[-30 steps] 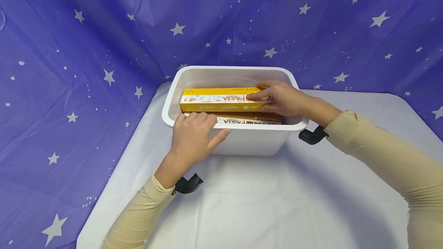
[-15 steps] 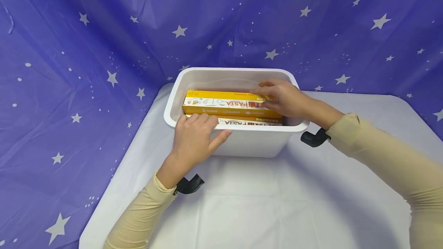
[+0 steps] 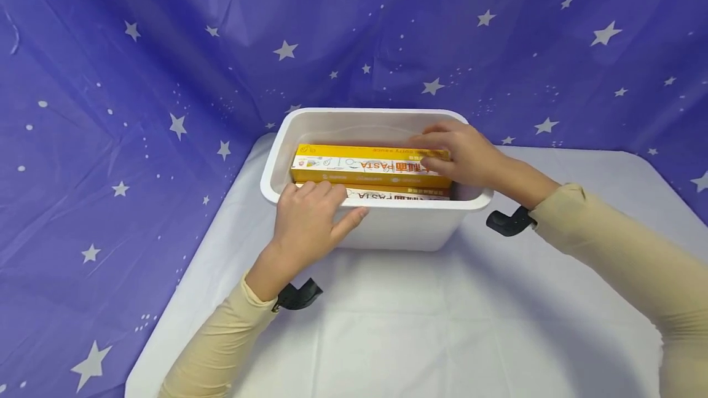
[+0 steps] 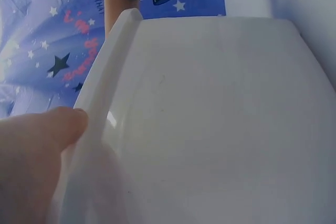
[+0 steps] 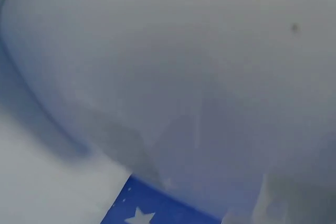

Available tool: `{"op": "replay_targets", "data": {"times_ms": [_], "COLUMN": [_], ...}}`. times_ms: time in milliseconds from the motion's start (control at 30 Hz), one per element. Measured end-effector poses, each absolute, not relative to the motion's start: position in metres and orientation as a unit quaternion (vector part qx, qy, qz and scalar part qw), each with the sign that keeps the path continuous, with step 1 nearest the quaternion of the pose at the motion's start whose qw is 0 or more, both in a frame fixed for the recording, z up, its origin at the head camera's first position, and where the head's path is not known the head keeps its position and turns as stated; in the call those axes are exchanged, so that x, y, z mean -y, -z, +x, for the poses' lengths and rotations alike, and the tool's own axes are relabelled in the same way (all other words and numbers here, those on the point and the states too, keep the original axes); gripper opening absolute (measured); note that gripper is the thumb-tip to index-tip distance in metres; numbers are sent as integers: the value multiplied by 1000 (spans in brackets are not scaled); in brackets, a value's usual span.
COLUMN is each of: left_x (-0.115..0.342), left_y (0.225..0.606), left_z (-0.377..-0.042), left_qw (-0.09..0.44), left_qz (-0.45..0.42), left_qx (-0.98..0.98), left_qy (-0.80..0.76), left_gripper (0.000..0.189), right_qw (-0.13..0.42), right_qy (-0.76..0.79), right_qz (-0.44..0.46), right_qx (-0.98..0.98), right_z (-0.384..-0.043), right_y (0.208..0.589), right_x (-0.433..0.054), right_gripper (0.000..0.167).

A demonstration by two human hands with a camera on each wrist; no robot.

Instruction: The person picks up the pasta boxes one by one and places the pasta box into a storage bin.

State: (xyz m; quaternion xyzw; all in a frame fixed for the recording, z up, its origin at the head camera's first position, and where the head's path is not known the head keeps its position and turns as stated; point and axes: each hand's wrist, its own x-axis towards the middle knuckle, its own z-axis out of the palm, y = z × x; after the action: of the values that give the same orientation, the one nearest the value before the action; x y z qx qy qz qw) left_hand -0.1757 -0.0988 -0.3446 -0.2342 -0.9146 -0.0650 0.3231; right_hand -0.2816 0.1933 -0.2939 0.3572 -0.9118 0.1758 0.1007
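A white plastic bin (image 3: pixel 401 229) stands on the table with two yellow-and-white pasta boxes inside it. The rear pasta box (image 3: pixel 343 164) sits higher; the front pasta box (image 3: pixel 378 195) lies partly behind the bin's near rim. My left hand (image 3: pixel 304 226) holds that near rim, fingers bent over it and thumb along the outside. In the left wrist view, the thumb (image 4: pixel 65 127) rests against the rim beside the bin's wall (image 4: pixel 210 114). My right hand (image 3: pixel 467 155) reaches over the bin's right end, its fingers loosely bent at the rear box's right end, not wrapped round it.
A white cloth covers the table (image 3: pixel 398 318). Behind and to the left hangs a purple curtain (image 3: pixel 354 29) with white stars. Black wrist mounts (image 3: pixel 298 295) stick out below both sleeves. The bin's outer wall (image 5: pixel 184 51) fills most of the right wrist view.
My right hand has let go of the rear pasta box and drawn slightly to the right. That box now sits a little lower, against the front one. My left hand stays on the rim.
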Motion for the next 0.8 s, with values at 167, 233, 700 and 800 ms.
{"op": "replay_targets", "data": {"times_ms": [167,233,700,800], "left_x": [107,110,124,129], "left_y": [333,326,297,290], "left_z": [-170,-169,-184,-195], "left_qw": [214,157,16,13], "left_qz": [-233,-233,-277,-265], "left_qx": [946,957,959,963], "left_qy": [67,68,49,46], "left_gripper": [44,45,54,55], "right_qw": [92,93,90,98], "right_qy": [-177,-179,-181,-184], "right_qz": [315,304,271,264], "right_qx": [928,931,941,942], "right_z": [-279,-279,-277,-277], "right_y": [295,295,297,297], "right_x": [-202,-205,-212,-216], "right_gripper": [43,45,47,48]}}
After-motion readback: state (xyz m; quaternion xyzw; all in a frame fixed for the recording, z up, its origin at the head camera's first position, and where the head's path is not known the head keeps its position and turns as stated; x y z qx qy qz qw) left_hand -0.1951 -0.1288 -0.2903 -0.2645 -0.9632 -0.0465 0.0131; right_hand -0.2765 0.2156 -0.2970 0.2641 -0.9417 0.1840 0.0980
